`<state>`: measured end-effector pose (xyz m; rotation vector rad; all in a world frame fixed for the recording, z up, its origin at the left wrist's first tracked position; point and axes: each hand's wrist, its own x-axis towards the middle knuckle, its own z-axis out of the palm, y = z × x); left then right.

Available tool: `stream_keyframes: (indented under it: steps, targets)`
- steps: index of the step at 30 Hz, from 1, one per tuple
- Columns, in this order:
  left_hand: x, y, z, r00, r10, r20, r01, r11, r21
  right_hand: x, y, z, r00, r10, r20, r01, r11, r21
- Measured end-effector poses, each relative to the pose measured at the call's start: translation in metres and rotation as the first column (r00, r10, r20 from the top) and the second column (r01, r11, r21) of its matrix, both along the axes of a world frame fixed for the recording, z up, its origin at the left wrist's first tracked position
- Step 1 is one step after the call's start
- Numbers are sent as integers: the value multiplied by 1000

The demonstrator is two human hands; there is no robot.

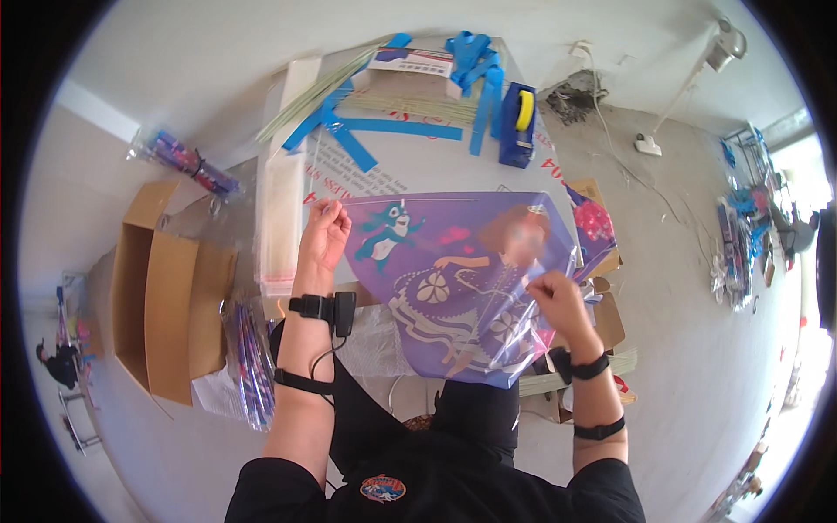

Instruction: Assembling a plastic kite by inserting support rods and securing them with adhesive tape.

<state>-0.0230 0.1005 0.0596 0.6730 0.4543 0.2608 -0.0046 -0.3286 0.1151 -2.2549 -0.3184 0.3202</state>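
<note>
A purple plastic sheet [410, 279], shaped like a kite sail, spreads in front of me over the table's near edge and my lap. A dress-wearing figure, a blue-green cartoon animal and pink hearts are printed on it. My left hand [327, 228] pinches its upper left corner, where a thin pale line runs along the top edge. On the right side, my right hand [562, 305] is closed with its fingertips against the sheet; a shiny clear layer crumples below it. Exactly what lies between those right fingertips is hidden.
On the table [418, 161] lie blue strips [397, 129], thin pale sticks [323, 91], an open box [410, 70] and a blue tape dispenser [517, 131]. Cardboard boxes [166, 305] and wrapped bundles [250, 366] stand left. More sticks [558, 381] lie right of my lap.
</note>
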Motion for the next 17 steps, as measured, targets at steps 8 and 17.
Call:
stream_keyframes:
  steps: [8, 17]
  targets:
    - [-54, 34, -32, 992, 49, -114, -47, 999, 24, 89, 51, -4, 985, 57, -165, -49, 997, 53]
    - [-59, 57, -46, 920, 241, -309, -142, 940, 311, 141, 73, -78, 977, 64, -202, -55, 997, 51]
